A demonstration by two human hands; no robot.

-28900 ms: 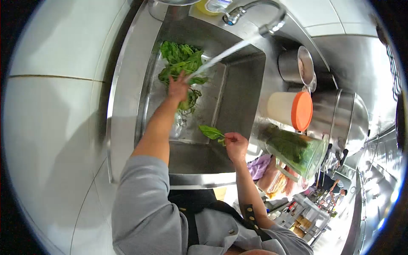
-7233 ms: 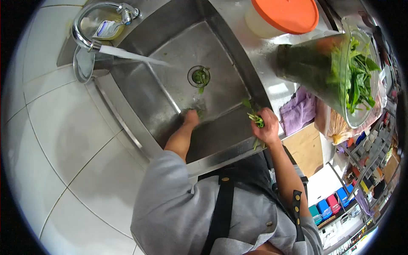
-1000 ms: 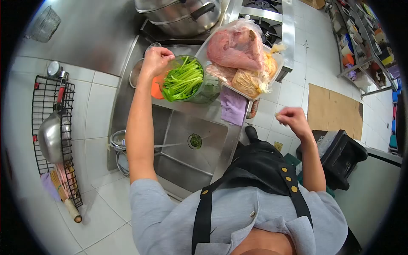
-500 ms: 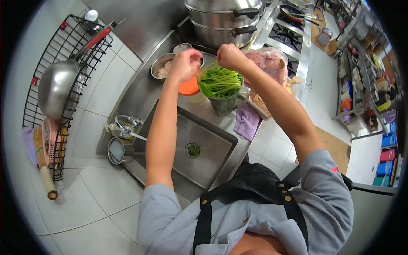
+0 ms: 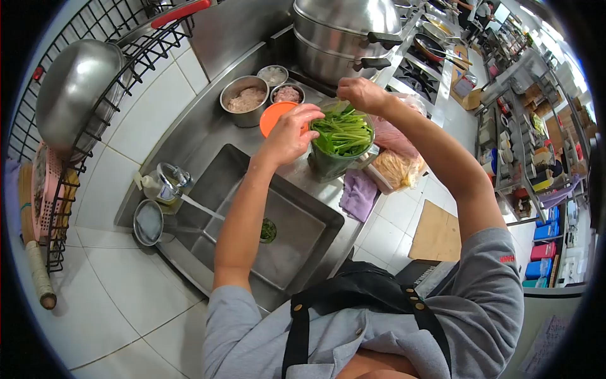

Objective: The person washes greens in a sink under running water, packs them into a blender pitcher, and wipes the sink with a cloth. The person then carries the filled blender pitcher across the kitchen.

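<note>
A clear blender jug (image 5: 329, 165) stands on the steel counter beside the sink, packed with cut green leafy stems (image 5: 344, 131) that rise above its rim. At the jug's left side is my left hand (image 5: 287, 138), its thumb and fingers apart, fingertips close to the leaves. My right hand (image 5: 363, 95) is above the far rim with its fingers pinched together; what they hold, if anything, is hidden. An orange lid (image 5: 275, 117) lies just behind my left hand, partly covered by it. A purple cloth (image 5: 358, 194) rests at the counter edge next to the jug.
Bowls of minced meat (image 5: 247, 101) stand behind, near a large steamer pot (image 5: 344, 44). Bagged food (image 5: 399, 167) sits right of the jug. The sink (image 5: 297, 234) has green scraps at its drain. A wire rack (image 5: 69, 183) hangs left. Other people are far off.
My left hand has come down to the jug's side and its fingers have opened. My right hand stays pinched above the greens. The camera view has shifted.
</note>
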